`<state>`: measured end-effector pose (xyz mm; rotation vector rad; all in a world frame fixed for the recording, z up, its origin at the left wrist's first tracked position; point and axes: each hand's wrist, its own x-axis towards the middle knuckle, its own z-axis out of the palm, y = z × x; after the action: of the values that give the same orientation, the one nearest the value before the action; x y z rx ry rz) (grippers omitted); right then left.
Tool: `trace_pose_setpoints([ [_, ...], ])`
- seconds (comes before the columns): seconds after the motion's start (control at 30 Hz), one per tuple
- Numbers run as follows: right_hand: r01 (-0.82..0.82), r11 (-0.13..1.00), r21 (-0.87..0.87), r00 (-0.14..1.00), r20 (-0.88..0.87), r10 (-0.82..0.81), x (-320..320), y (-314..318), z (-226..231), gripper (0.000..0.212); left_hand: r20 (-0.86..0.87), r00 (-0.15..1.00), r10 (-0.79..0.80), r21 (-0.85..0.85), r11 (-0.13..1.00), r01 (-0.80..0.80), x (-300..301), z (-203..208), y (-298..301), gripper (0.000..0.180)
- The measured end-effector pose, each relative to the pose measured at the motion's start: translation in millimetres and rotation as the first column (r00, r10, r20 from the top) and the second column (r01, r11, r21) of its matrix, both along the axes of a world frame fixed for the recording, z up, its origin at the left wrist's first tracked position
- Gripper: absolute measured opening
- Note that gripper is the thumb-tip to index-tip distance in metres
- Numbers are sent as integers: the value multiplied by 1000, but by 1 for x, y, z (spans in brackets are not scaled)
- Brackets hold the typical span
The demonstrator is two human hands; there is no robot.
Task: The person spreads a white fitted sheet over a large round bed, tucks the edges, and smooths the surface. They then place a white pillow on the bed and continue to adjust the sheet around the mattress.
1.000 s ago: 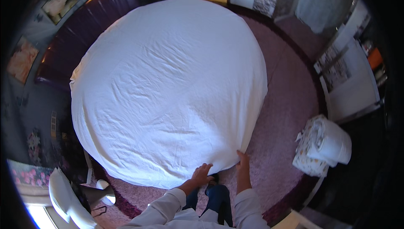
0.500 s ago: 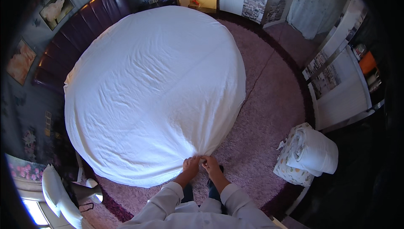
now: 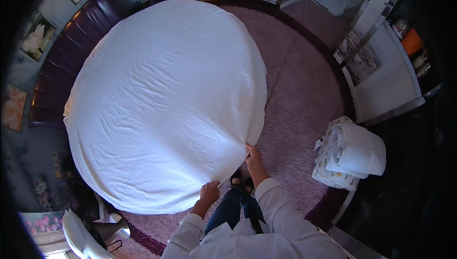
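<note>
Sheet (image 3: 162, 87), roughly round, no clear long axis, spreads ahead-left of both grips | I see its edge (image 3: 231, 169) slanting forward-right between them | right hand (image 3: 254, 155), farther forward, pinches it | left hand (image 3: 209, 193) pinches it too

Left hand (image 3: 209, 193) is gripping nearer the torso (image 3: 233, 244), fingers (image 3: 215, 184) curling in, its back facing up. Right hand (image 3: 253, 155) is pinching farther forward, from where I'm standing. They're sitting apart. Left forearm (image 3: 200, 208) is slanting inward, right forearm (image 3: 259, 173) likewise; both arms (image 3: 285, 206) are pointing ahead.
</note>
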<state>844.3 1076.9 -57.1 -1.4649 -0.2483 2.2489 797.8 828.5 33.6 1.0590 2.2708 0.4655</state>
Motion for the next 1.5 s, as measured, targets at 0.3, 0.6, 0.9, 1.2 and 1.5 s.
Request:
trace_pose_setpoints([
  [0.3, -166, 945, 282, 979, 161, 123, 14, -5, 18, 37, 135, 986, -96, 139, 987, 77, -22, -14, 64, 73],
  [0.6, -276, 902, 332, 948, 249, 198, 1, -12, 65, 31, 20, 951, -309, 179, 937, 301, -50, -15, 156, 77],
  [0.9, -413, 830, 374, 814, 561, 153, 13, -7, -2, 27, -4, 955, -297, 65, 953, 297, -25, -25, 200, 45],
  [1.2, -224, 905, 361, 969, 185, 166, 86, 53, -46, 11, 29, 974, -226, 66, 972, 224, 48, -89, 254, 43],
  [1.5, 251, 731, 635, 587, 500, -636, 413, 232, -109, 8, 275, 886, -373, -80, 910, 407, 243, -102, 416, 66],
])
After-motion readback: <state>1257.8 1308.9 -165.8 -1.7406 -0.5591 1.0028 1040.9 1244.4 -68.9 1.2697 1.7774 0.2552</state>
